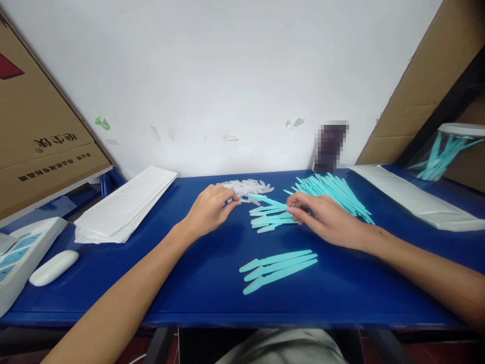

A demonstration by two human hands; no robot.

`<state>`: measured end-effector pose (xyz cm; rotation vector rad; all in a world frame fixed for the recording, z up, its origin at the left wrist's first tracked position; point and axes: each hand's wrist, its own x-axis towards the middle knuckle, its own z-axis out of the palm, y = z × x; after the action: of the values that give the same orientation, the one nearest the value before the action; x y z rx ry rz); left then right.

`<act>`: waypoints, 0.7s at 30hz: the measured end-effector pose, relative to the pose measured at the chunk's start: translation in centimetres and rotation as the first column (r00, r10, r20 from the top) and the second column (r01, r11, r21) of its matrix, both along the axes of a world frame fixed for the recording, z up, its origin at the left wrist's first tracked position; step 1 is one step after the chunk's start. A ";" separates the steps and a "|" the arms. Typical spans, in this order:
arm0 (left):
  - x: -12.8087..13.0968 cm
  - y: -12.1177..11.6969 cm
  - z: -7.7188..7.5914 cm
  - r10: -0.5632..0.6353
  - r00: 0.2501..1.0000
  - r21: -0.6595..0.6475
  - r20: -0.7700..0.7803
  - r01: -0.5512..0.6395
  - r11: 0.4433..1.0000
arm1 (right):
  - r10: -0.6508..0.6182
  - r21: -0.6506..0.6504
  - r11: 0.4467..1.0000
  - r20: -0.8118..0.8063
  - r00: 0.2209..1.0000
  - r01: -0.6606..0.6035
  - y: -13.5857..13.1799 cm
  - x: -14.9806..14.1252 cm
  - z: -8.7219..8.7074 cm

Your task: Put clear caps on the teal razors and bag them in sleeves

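Observation:
My left hand (210, 210) rests on the blue table (189, 283), its fingers curled at the edge of a pile of small clear plastic caps (248, 188); a cap may be pinched in them. My right hand (322, 218) lies closed on the ends of a small fan of turquoise plastic sticks (270, 215) between the two hands. Behind my right hand spreads a large heap of the same turquoise sticks (335, 192). Closer to me lie three turquoise sticks (278, 264) side by side.
A stack of white plastic bags (123, 207) lies at the left, another white stack (413, 199) at the right. A white oval object (53, 268) and a white device (17, 253) sit far left. Cardboard boxes (38, 131) flank the table. A clear container (447, 151) holds more sticks.

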<state>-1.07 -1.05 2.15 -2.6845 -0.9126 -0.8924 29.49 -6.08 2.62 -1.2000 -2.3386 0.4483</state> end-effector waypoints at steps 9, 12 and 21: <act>0.4 -0.1 -0.1 -0.085 0.978 0.169 0.190 0.052 0.984 | -0.022 -0.265 0.964 -0.164 0.986 -0.022 0.2 0.0 -0.4; 0.5 -0.1 -0.1 -0.109 0.980 0.169 0.166 0.080 0.982 | -0.033 -0.260 0.965 -0.191 0.981 -0.019 0.3 0.0 -0.5; 0.7 -0.2 -0.5 -0.105 0.986 0.057 0.127 0.099 0.993 | -0.050 -0.209 0.978 -0.179 0.983 0.012 0.5 0.1 -0.3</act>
<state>-0.39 -1.24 1.60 -2.6767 -0.7713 -1.1084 29.61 -5.58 2.31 -1.2294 -2.1542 0.7737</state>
